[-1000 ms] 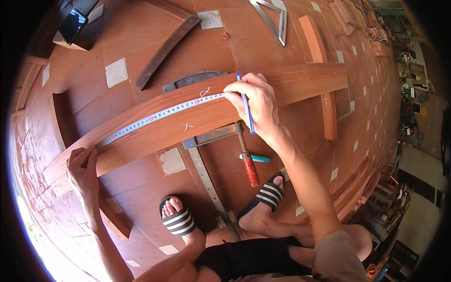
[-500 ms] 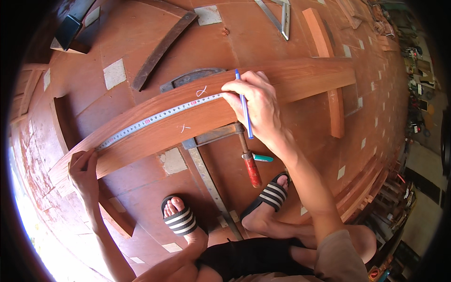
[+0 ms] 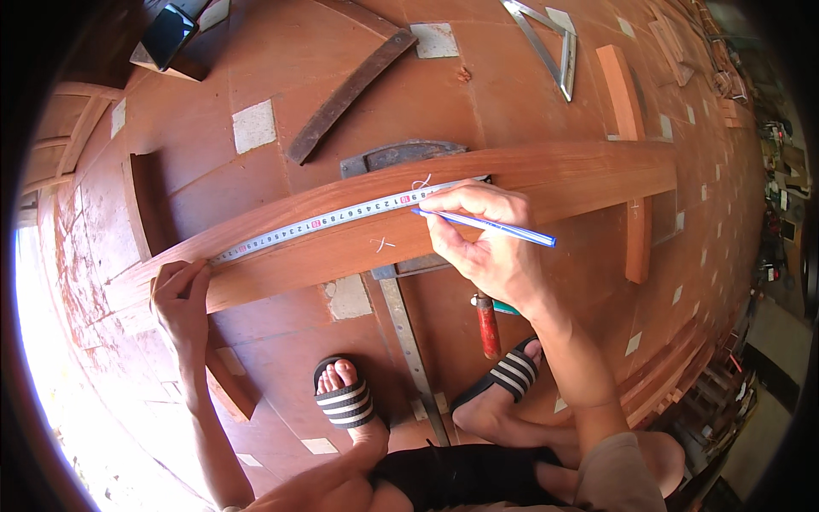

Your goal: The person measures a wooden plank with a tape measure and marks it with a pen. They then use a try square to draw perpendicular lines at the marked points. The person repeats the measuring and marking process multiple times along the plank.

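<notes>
A long reddish-brown wooden workpiece (image 3: 563,175) with white chalk marks lies across in front of me, a lengthwise line dividing its face. A tape measure blade (image 3: 341,213) stretches along it. At the blade's left end, my left hand (image 3: 181,299) is closed in a pinch on it; anything inside the fist is hidden. My right hand (image 3: 490,243) grips a blue and white pen (image 3: 508,229), its blue tip pointing left at the blade's lower edge. Those fingers also cover part of the blade near its right end. A metal bar clamp (image 3: 401,328) crosses the workpiece, partly hidden.
Timber supports (image 3: 638,243) lie under the workpiece. Beyond it are a curved dark wood piece (image 3: 354,94), a metal triangle square (image 3: 546,51) and a phone (image 3: 169,36) on a block. The clamp's red handle (image 3: 488,328) stands near my sandalled foot (image 3: 512,375). Stacked timber (image 3: 682,358) lies right.
The pen has swung from nearly upright to a low slant, blue tip now at the tape. My right hand has shifted along the blade, whose right end now shows. The whole view has shifted too.
</notes>
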Available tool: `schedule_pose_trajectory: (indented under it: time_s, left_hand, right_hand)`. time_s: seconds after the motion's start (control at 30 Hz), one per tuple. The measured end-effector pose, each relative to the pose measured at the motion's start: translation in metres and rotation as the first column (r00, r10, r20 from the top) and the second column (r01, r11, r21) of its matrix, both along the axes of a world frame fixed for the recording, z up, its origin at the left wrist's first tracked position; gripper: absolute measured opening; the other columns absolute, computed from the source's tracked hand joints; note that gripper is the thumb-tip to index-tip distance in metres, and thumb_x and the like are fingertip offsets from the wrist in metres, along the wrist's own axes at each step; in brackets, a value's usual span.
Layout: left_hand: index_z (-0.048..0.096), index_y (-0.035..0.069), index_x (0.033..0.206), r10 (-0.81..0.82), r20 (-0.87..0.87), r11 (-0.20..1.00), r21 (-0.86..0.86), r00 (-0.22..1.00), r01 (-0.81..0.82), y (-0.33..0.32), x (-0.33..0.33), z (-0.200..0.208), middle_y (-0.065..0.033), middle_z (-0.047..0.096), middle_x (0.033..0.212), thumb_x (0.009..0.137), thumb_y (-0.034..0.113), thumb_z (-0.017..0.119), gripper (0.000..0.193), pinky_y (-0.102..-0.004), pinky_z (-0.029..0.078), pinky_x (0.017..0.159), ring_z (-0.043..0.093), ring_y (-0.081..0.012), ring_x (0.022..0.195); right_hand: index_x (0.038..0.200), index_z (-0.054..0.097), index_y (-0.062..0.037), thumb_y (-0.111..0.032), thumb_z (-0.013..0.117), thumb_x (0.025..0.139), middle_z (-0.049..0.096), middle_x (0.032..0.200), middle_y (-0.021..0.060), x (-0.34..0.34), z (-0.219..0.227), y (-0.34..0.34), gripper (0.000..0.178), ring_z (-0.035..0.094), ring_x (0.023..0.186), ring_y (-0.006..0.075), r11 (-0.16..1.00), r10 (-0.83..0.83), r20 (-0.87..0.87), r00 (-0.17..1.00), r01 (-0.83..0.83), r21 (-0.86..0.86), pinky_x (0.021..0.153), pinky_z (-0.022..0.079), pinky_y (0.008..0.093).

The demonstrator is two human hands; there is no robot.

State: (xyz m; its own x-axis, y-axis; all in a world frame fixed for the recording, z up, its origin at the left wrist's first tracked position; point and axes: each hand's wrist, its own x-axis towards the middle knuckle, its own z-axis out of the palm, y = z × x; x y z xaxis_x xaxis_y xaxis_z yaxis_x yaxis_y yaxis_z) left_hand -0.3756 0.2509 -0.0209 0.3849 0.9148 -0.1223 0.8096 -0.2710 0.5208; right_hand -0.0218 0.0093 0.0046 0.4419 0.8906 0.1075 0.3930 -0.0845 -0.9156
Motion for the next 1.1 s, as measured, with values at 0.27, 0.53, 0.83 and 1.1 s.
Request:
schedule_pose_trajectory:
  time_s: [0.27, 0.53, 0.83, 1.1]
  left_hand:
    - [0.087, 0.005, 0.106, -0.005, -0.006, 1.000, -0.006, 1.000, 0.005, -0.003, 0.007, 0.007, -0.0055, 0.074, 0.100, 0.088, 0.007, 0.085, 0.018, -0.0349, 0.051, 0.087, 0.062, -0.0207, 0.095]
    - [0.085, 0.001, 0.109, -0.045, -0.060, 0.998, 0.045, 0.997, 0.048, -0.001, 0.003, 0.004, -0.0042, 0.070, 0.101, 0.092, 0.003, 0.082, 0.017, -0.0281, 0.051, 0.081, 0.064, -0.0137, 0.093]
    - [0.086, 0.003, 0.105, -0.034, -0.031, 0.999, 0.033, 0.999, 0.035, -0.003, 0.005, 0.006, -0.0048, 0.074, 0.101, 0.089, 0.006, 0.084, 0.017, -0.0337, 0.052, 0.087, 0.062, -0.0195, 0.097]
    - [0.084, 0.000, 0.109, -0.049, -0.010, 0.999, -0.007, 0.999, 0.049, -0.001, 0.001, 0.003, -0.0048, 0.070, 0.103, 0.093, 0.001, 0.080, 0.016, -0.0279, 0.051, 0.083, 0.064, -0.0151, 0.096]
  right_hand:
    - [0.107, 0.078, 0.0044, 0.008, 0.075, 0.088, 0.081, 0.100, 0.0161, -0.003, -0.016, -0.003, 0.019, 0.078, 0.089, 0.0211, 0.998, -0.030, 0.012, 0.999, 0.030, -0.049, 0.079, 0.061, 0.0324]
    - [0.108, 0.079, 0.0045, 0.008, 0.074, 0.088, 0.081, 0.101, 0.0176, -0.006, -0.018, -0.002, 0.021, 0.078, 0.088, 0.0222, 0.998, -0.053, 0.015, 0.998, 0.054, -0.035, 0.080, 0.061, 0.0325]
    - [0.110, 0.079, 0.0043, 0.010, 0.075, 0.088, 0.081, 0.103, 0.0186, -0.007, -0.018, -0.002, 0.023, 0.080, 0.092, 0.0255, 0.999, -0.047, 0.065, 0.997, 0.048, -0.021, 0.083, 0.063, 0.0344]
    - [0.110, 0.079, 0.0041, 0.010, 0.074, 0.087, 0.081, 0.104, 0.0191, -0.008, -0.019, -0.001, 0.024, 0.080, 0.093, 0.0268, 0.998, -0.049, 0.094, 0.994, 0.053, -0.038, 0.083, 0.063, 0.0351]
